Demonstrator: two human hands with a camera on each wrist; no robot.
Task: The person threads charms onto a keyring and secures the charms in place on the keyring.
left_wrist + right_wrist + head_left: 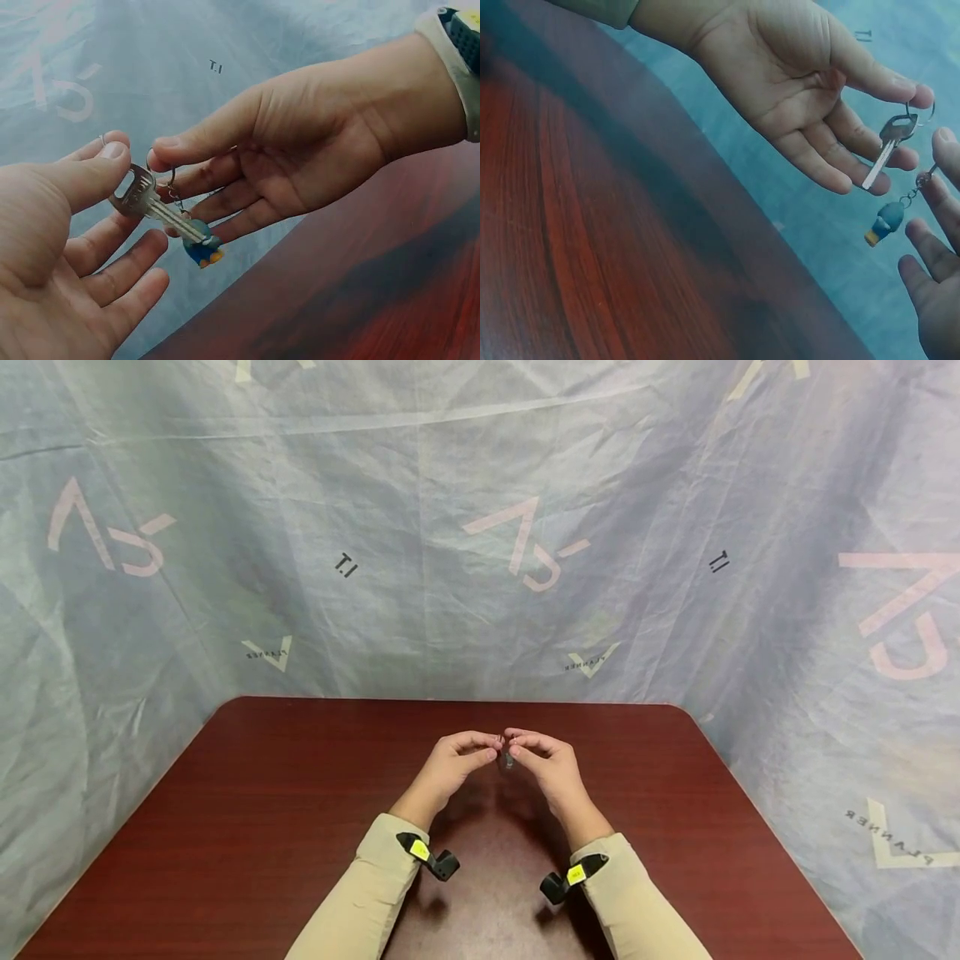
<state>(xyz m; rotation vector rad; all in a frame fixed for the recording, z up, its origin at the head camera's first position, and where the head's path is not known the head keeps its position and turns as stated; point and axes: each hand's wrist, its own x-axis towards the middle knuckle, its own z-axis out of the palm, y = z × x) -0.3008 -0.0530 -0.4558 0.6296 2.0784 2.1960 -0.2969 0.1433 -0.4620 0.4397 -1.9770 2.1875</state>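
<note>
Pinching metal ring (933, 112) with key (889, 150) on it, fingertip-tight, in left hand (453, 764); pinching blue figurine keychain (889, 217) by its top end in right hand (551, 768). Hanging close together between both hands, raised over reddish-brown table (262, 827). Can't tell whether linked.

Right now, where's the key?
In the right wrist view, the key is at upper right, hanging from the left hand, just above the blue charm.
</note>
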